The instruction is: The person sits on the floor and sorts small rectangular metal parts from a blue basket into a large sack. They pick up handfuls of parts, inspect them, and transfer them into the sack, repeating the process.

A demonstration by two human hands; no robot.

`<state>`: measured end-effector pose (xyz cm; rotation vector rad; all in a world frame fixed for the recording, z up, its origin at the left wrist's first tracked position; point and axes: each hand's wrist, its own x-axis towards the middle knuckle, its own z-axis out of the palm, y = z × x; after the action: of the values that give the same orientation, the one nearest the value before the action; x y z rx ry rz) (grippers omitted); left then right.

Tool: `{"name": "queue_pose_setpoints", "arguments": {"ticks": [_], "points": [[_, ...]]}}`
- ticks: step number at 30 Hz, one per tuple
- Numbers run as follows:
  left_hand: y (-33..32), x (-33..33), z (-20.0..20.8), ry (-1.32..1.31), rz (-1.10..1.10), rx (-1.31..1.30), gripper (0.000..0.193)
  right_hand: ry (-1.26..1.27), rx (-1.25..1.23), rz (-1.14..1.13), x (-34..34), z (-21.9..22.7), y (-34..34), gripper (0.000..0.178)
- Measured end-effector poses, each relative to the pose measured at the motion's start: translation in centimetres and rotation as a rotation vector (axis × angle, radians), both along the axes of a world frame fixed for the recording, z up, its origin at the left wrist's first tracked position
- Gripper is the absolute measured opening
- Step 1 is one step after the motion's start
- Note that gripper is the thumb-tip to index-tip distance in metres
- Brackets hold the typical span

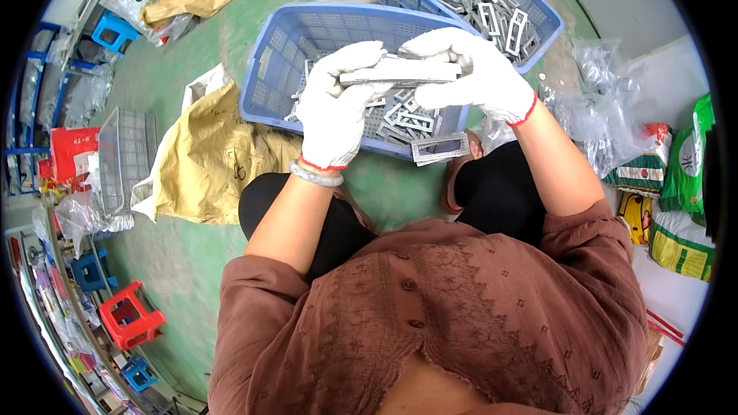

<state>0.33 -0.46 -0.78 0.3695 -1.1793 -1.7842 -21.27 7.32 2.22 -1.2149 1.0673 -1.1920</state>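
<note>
White work gloves cover both my hands. Between them I hold a short stack of grey rectangular metal frames (401, 71), seen edge-on above the near blue basket. My left hand (338, 100) grips its left end, fingers over the top and thumb below. The right end sits in my right hand (473, 73), pinched the same way. Below lies the blue plastic basket (265, 69), with many loose grey frames (411, 119) inside. One single metal frame (440, 149) hangs tilted at the basket's near edge, by my foot.
A second blue basket (550, 19) full of grey frames stands behind to the right. Left of me a yellow sack (204, 157) lies on the green floor, beside a grey crate (127, 154). Plastic bags (607, 107) lie at right; a red stool (132, 315) stands at left.
</note>
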Motion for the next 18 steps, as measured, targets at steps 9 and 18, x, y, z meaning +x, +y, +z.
{"name": "queue_pose_setpoints", "arguments": {"ticks": [9,18], "points": [[-0.3,0.7,0.5,-0.031,0.006,-0.047,0.076,-0.194,-0.036,0.145,-0.4,-0.2,0.1,0.057],[-1.6,1.5,1.1,-0.114,-0.005,-0.071,0.071,-0.152,0.025,-0.043,-0.3,1.4,0.8,0.058]]}}
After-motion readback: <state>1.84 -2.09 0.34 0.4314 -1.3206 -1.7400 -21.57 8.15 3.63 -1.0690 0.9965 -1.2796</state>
